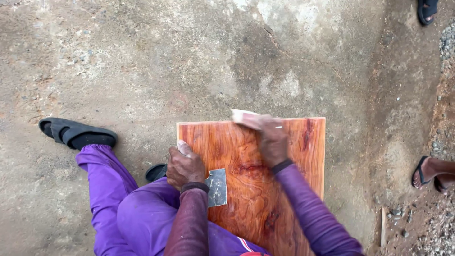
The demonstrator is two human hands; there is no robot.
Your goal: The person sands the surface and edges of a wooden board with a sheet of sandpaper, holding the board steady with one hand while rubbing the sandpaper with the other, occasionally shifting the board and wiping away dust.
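Wide stretch of rough concrete floor [142, 57] here, cracked and gritty, and that grit looks like the first hazard; the reddish wooden panel [256, 180] lies flat on it in the middle of the scene, running from the near edge out to about half way, and any slide of the board across that surface could scuff its underside or its glossy grain; the person sits low over it, purple trousers [118, 208] to the left, one leg stretched toward a black sandal [76, 132] at far left, a second sandal peeping out just beside the panel's left edge; that posture puts little weight on the board, so a hard push could shift it; now the right hand [272, 142] is pressed down near the far edge, fingers curled onto a pale folded pad [244, 117], likely abrasive paper or cloth, which overhangs the edge a touch; rubbing there could slip off the rim and round the corner or scrape knuckles on concrete; the left hand [185, 167] is closed around a light, small object at the left edge, what exactly I cannot tell; a loose grey sheet [217, 187] lies on the panel just beside that wrist, and a sleeve might drag it across the finish; bystanders' feet [429, 173] at right stay well apart, though kicked gravel could land on the work.
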